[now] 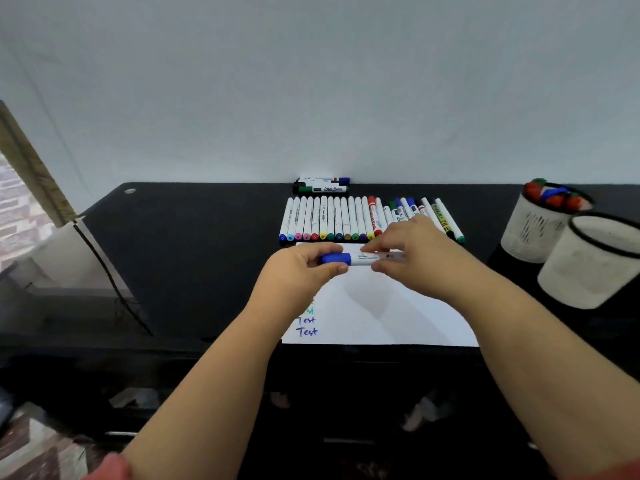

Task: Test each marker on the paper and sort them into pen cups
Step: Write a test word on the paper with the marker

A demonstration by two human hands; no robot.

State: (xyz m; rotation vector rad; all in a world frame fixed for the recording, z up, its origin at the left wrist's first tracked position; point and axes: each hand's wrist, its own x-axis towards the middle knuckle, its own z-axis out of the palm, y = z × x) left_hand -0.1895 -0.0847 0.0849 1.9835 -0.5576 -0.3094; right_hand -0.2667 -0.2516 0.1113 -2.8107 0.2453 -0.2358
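Both hands hold one white marker level above the top edge of the white paper. My left hand grips its blue cap. My right hand pinches the white barrel. The paper shows "Test" written in blue and green at its lower left, partly hidden by my left wrist. A row of several markers lies on the black desk behind the paper. Two white mesh pen cups stand at the right: the far cup holds several markers, the near cup shows none.
A marker pack lies against the wall behind the row. The black desk stretches left to a dangling black cable and a window frame. The desk's front edge runs just below the paper.
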